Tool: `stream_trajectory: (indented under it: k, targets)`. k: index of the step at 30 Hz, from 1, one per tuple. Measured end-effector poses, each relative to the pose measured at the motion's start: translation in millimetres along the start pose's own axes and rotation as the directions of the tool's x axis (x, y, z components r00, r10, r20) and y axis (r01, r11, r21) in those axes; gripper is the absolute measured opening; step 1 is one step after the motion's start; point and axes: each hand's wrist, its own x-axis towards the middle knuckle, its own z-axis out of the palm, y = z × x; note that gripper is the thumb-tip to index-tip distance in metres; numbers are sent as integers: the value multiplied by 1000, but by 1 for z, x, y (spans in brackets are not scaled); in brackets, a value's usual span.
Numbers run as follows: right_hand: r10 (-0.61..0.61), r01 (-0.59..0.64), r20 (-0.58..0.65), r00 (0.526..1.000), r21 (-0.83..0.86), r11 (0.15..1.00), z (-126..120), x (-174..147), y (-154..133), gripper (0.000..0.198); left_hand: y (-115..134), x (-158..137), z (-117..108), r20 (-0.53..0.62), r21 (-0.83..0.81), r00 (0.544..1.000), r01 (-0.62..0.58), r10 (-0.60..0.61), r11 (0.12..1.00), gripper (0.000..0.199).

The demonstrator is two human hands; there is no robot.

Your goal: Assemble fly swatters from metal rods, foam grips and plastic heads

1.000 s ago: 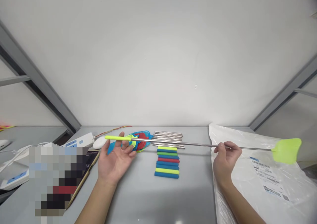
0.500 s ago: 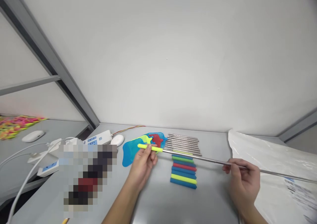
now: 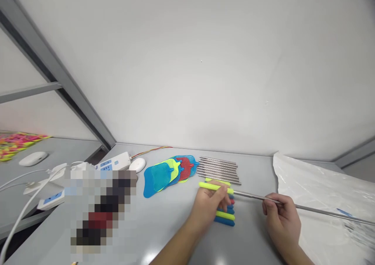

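Observation:
My left hand [image 3: 208,203] is closed around a bright yellow-green handle [image 3: 205,185], held above the table. A thin metal rod [image 3: 325,212] runs from the handle to the right and leaves the view at the edge. My right hand [image 3: 283,215] is closed on this rod farther along. Partly hidden under my left hand lies a row of coloured handles [image 3: 225,221] in blue, yellow-green and red. Just behind them several short metal rods [image 3: 219,170] lie side by side. Perforated fly swatter heads [image 3: 158,178] in blue, yellow-green and red overlap in a fan on the left.
A white plastic bag [image 3: 295,179] covers the table's right side. On the left are a power strip [image 3: 113,164], white cables, a round white object [image 3: 137,165] and a pixelated area. Bright pink and yellow material [image 3: 20,143] lies at far left. A wall stands behind.
My left hand has moved right with the yellow-green handle, over the row of coloured handles. Less rod shows between my hands. My right hand stays on the rod, slightly lower in view.

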Motion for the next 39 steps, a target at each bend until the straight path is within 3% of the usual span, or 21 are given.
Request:
stream_trajectory:
  k: [5, 9, 12, 16, 20, 27, 34, 39]
  targets:
    - [41, -42, -20, 999, -73, 996, -4, 9, -3, 21, 27, 8, -18, 101, 98, 994, -41, 31, 994, 34]
    - [-21, 25, 40, 999, -111, 993, -4, 13, -7, 19, 38, 8, -37, 19, 239, 1000, -12, 8, 971, 30]
    - [-46, 50, 50, 998, -92, 994, -3, 19, -11, 21, 42, 9, -46, -101, 254, 990, -72, 101, 964, 27]
    - [53, -44, 62, 997, -141, 989, -8, 32, -15, 21, 48, 15, -54, -349, 145, 907, -198, 237, 970, 26]
    - [94, -74, 86, 992, -208, 975, -20, 40, -10, 25, 57, 18, -61, -457, 70, 843, -283, 283, 957, 24]
    - [151, -181, -177, 973, -166, 969, -32, 48, -3, 26, 73, 17, -76, -594, 43, 727, -398, 344, 916, 21]
    - [114, -169, -251, 961, -209, 963, -26, 41, -8, 39, 61, 19, -69, -621, 42, 715, -378, 320, 925, 27]
    - [69, -134, -239, 969, -268, 954, -20, 32, -19, 45, 44, 14, -49, -533, 61, 800, -289, 276, 955, 33]
